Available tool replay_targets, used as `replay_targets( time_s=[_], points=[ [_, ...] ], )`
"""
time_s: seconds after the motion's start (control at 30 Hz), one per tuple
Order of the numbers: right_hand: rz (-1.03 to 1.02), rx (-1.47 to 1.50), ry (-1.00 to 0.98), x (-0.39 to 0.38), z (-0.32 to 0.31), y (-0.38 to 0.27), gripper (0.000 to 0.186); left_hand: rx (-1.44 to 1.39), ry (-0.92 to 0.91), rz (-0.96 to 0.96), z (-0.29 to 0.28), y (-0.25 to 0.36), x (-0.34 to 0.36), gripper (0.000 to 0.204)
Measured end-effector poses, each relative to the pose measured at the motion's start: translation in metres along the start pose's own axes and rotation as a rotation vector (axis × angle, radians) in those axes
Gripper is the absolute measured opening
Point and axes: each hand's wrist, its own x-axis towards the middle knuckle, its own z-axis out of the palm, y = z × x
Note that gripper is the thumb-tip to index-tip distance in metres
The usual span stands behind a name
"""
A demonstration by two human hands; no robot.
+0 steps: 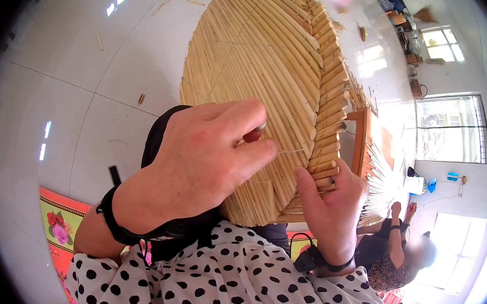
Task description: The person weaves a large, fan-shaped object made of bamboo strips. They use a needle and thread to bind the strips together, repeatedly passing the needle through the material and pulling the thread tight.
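Across my lap rests a stiff, leaf-shaped panel of straw-coloured reed stalks (261,78), laid in slanting rows, with a raised border of short stalks along its right side. Over its lower left part, my left hand (208,155) is closed in a pinch. A thin pale thread (291,151) runs from its fingertips to the stalks; whether a needle is there too is hidden. A ridged metal band, like a thimble, shows at a curled finger. My right hand (334,209) grips the lower right border, thumb on top and fingers wrapped round the stalk ends.
Behind the panel's right edge stands a wooden frame (366,139), with a fan of loose stalks (383,178) beside it. Another person (397,252) sits at the right. A floral mat (60,223) lies at lower left, and stalk scraps (141,98) dot the tiled floor.
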Motion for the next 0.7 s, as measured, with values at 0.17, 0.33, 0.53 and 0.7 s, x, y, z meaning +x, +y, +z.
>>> replay_targets(
  time_s=[0.17, 0.33, 0.53, 0.7],
  points=[
    [0.003, 0.011, -0.001, -0.0011, 0.0015, 0.0004, 0.020, 0.025, 0.009, 0.014, 0.0003, 0.0005, 0.0000, 0.020],
    [-0.013, 0.008, -0.006, -0.0017, 0.0006, 0.0004, 0.021, 0.039, 0.010, 0.017, -0.0047, 0.0029, 0.0014, 0.020],
    [-0.005, 0.008, -0.007, -0.0014, 0.0008, 0.0003, 0.021, 0.041, 0.023, 0.039, -0.0022, 0.0016, 0.0019, 0.020],
    [-0.006, 0.009, -0.006, -0.0021, 0.0006, -0.0008, 0.021, 0.058, 0.019, 0.034, -0.0039, 0.0031, 0.0017, 0.020]
  ],
)
